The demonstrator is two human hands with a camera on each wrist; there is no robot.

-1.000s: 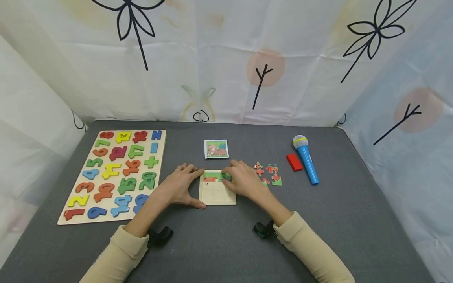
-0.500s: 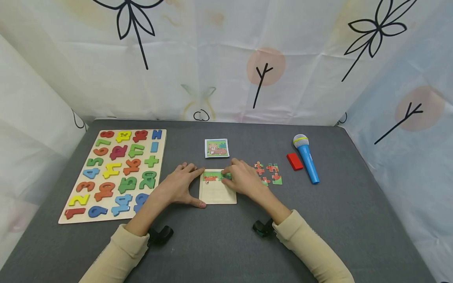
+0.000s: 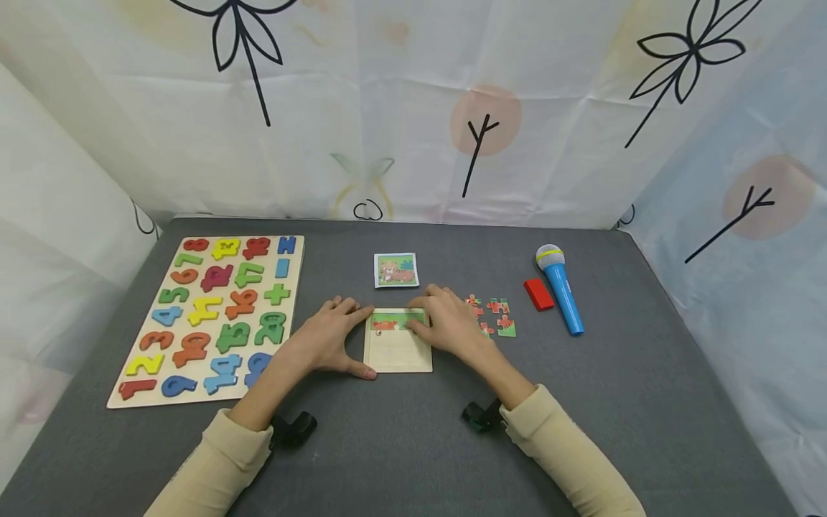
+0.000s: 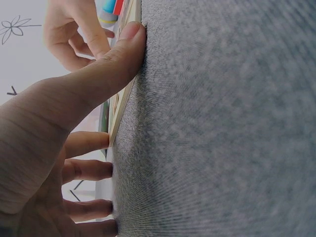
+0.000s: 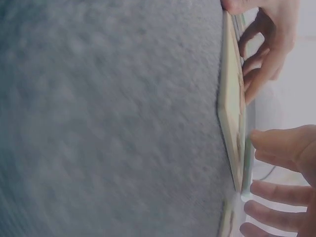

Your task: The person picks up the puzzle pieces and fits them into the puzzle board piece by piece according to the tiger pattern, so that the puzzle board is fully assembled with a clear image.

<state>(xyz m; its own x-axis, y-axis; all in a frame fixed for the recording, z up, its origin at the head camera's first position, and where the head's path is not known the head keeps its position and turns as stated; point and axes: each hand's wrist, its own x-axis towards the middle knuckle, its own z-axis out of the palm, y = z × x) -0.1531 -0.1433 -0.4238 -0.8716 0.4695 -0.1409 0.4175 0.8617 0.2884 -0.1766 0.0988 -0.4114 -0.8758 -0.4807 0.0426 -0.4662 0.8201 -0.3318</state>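
A small wooden puzzle tray (image 3: 397,355) lies flat on the table, with picture puzzle pieces (image 3: 385,324) along its far edge and bare wood nearer the person. My left hand (image 3: 329,337) is spread at its left side, thumb at the near corner and index finger at the far one. Over the far right corner hovers my right hand (image 3: 452,323); thumb and index finger stand apart, with fingertips close over the green pieces. In the right wrist view the right hand's fingers (image 5: 279,192) reach out fairly straight. Several loose jigsaw pieces (image 3: 504,326) lie right of the tray, partly behind that hand.
A picture card (image 3: 396,271) lies beyond the tray. At left is a large number puzzle board (image 3: 213,323), partly overlapped by the left forearm. A red block (image 3: 539,294) and a blue toy microphone (image 3: 562,294) are at right. Patterned cloth hangs behind the table.
My right hand has shifted slightly right, and its thumb and index finger have parted from the green piece at the far right corner. My left hand stays put.
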